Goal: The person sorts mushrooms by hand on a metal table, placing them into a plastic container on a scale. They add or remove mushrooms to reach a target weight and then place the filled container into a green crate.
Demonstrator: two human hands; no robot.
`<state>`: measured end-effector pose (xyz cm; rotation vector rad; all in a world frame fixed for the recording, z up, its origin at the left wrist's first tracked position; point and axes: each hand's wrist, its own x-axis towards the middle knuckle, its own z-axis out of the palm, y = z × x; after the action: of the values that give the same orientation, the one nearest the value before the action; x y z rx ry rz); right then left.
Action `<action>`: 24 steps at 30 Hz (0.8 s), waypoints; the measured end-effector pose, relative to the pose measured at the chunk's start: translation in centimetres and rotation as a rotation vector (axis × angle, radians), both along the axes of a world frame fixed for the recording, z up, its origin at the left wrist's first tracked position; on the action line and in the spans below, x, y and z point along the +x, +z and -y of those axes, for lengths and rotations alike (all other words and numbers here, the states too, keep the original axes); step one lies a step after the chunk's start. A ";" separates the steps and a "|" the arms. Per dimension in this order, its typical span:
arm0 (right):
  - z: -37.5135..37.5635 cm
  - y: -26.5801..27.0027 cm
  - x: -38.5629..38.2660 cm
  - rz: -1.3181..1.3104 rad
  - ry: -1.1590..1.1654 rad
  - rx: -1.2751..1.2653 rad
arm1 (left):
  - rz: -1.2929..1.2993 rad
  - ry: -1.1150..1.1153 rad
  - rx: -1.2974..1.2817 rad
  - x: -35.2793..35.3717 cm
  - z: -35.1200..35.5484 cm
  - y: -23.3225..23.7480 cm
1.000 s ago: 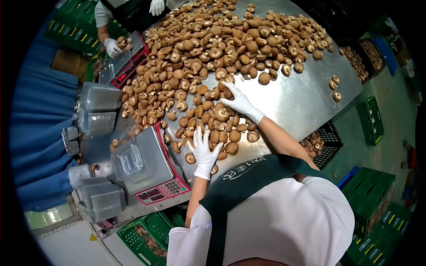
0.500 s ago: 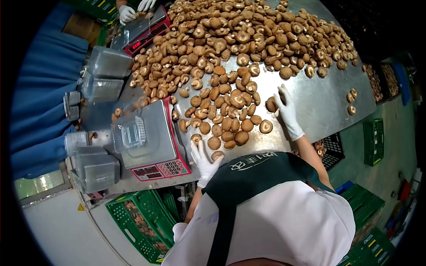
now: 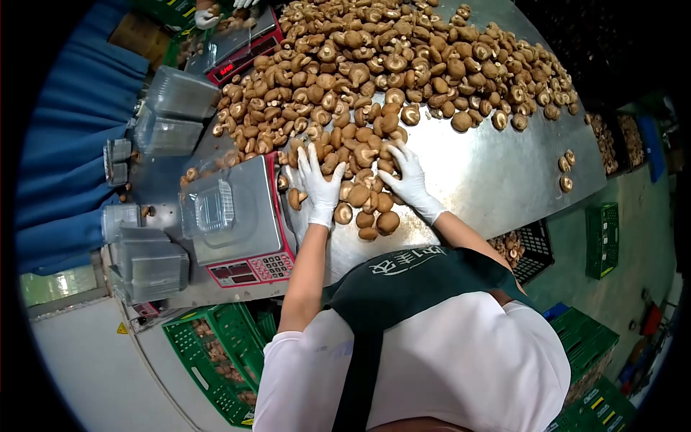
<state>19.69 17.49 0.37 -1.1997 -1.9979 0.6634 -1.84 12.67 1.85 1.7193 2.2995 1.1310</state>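
Observation:
Both hands wear white gloves and rest among brown shiitake mushrooms on a metal table. My left hand lies at the left edge of the small near heap, fingers spread and pointing away from me. On the heap's right side, my right hand touches the mushrooms with its fingers apart. Several mushrooms lie between the two hands and a few sit nearer to me. Left of my left hand is a scale with a clear plastic tray on its plate.
A large mushroom pile covers the table's far side. Stacked clear trays stand at the left. Another person's gloved hand is near a second scale. Green crates stand below the table, and a few mushrooms lie far right.
My left hand has moved forward from the near edge to the heap's left side. My right hand has moved left against the heap. The small heap is bunched closer together and farther from me.

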 end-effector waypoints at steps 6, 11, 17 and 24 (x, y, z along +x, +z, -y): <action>-2.5 1.7 -2.3 0.077 0.275 -0.065 | -0.016 -0.071 -0.038 -1.0 -0.1 0.5; -2.7 2.4 -1.5 0.082 0.490 -0.075 | 0.147 -0.052 0.011 -0.4 3.8 -0.4; -1.3 5.4 1.2 0.009 0.554 -0.370 | 0.117 -0.054 0.067 1.6 7.7 1.8; -6.8 4.5 1.6 -0.305 -0.092 -0.207 | 0.185 0.057 0.160 0.5 6.1 4.3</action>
<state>21.27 24.31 4.86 -1.2189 -1.6420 0.9635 -1.36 6.58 6.13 1.5292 2.2138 1.4539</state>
